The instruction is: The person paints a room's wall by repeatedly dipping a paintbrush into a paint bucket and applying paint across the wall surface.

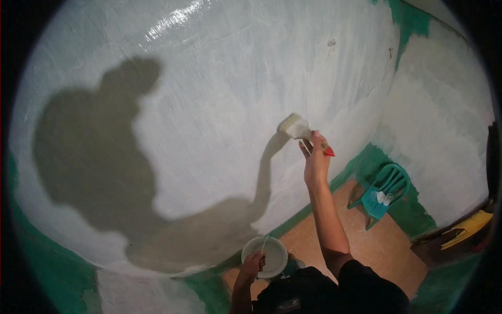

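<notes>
My right hand (pixel 317 165) grips a wide flat paintbrush (pixel 298 128) by its handle, whose red end sticks out past my wrist side. The pale bristles lie against or very close to the wall (pixel 219 149), which carries streaky white paint over a bluish-grey tone. Lower down, my left hand (pixel 254 267) is closed around the thin handle (pixel 264 244) of a white bucket (pixel 245 248). Whitish liquid (pixel 276 257) fills part of the bucket, its depth unclear. A large shadow of my head and arm falls across the wall.
A green plastic chair (pixel 378 210) with small clear items (pixel 383 198) on its seat stands near the corner on the tiled floor (pixel 361 251). Green paint (pixel 362 161) shows along the lower walls. At right, a yellow cloth (pixel 468 227) hangs over a dark brown piece (pixel 431 251).
</notes>
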Available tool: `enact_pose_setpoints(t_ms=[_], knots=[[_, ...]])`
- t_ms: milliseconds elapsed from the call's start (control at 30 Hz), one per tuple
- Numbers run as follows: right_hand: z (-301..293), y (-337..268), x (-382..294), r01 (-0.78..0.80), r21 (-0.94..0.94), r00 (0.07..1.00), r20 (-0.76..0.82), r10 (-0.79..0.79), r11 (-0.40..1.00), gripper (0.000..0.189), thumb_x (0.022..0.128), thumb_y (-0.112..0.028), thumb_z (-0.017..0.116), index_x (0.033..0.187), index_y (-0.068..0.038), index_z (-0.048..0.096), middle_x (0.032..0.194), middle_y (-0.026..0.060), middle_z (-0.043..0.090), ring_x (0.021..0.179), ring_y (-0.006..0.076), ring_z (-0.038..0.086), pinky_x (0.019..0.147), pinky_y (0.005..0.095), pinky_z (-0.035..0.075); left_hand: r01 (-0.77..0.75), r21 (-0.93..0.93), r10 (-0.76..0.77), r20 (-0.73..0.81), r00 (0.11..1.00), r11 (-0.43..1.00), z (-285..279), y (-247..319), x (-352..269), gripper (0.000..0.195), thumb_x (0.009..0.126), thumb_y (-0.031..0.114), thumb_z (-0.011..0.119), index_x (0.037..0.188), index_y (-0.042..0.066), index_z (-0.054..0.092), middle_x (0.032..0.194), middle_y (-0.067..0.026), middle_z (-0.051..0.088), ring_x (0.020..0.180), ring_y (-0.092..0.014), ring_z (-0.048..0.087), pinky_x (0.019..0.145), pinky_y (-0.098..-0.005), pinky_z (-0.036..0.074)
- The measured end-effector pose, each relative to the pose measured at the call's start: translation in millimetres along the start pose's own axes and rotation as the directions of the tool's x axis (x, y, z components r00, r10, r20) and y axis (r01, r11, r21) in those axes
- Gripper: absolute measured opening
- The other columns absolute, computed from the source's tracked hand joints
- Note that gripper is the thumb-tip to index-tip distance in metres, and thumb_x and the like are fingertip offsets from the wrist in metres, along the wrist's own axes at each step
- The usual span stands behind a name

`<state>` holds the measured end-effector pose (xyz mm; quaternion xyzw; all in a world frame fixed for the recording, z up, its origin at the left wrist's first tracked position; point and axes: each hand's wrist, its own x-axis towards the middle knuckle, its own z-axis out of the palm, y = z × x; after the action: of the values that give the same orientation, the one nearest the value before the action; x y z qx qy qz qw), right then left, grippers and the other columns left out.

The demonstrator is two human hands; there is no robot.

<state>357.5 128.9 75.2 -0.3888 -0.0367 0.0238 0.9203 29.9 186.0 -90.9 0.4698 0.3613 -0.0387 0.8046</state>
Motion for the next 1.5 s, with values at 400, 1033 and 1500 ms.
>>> enact_pose_setpoints(t_ms=[400,1033,1500], knots=[[-101,-29,-98,0.199,-0.517,0.953,0.301,-0.04,0.833,0.017,0.091,-0.013,0.064,0.1,0.001,0.063,0.093,0.0052,0.064,0.088,0.0115,0.058,0.084,0.027,0.046,-0.199,-0.021,0.193,-0.149,0.97,0.98,43,42,-16,0.025,0.097,0.025,0.05,0.077,0.01,0.053,0.057,0.0077,0.036,0.047,-0.003,0.03,0.043,-0.0217,0.023],[-109,-1,-154,0.192,-0.624,0.747,0.593,0.3,0.758,0.014,0.083,0.0,0.067,0.096,0.003,0.063,0.092,0.012,0.064,0.086,0.0196,0.065,0.077,0.0302,0.055,-0.193,-0.173,0.205,0.053,0.977,0.966,87,89,-26,0.027,0.1,0.03,0.045,0.082,0.012,0.049,0.061,0.0082,0.031,0.05,-0.003,0.025,0.044,-0.0213,0.019],[-114,29,-156,0.362,-0.606,0.658,0.705,0.267,0.708,0.018,0.081,0.001,0.067,0.098,0.001,0.06,0.086,0.0139,0.058,0.072,0.0276,0.061,0.064,0.0325,0.051,-0.135,-0.201,0.19,0.289,0.938,0.97,74,109,-38,0.022,0.101,0.027,0.041,0.101,0.009,0.054,0.06,0.0037,0.036,0.047,-0.006,0.029,0.044,-0.0214,0.024]])
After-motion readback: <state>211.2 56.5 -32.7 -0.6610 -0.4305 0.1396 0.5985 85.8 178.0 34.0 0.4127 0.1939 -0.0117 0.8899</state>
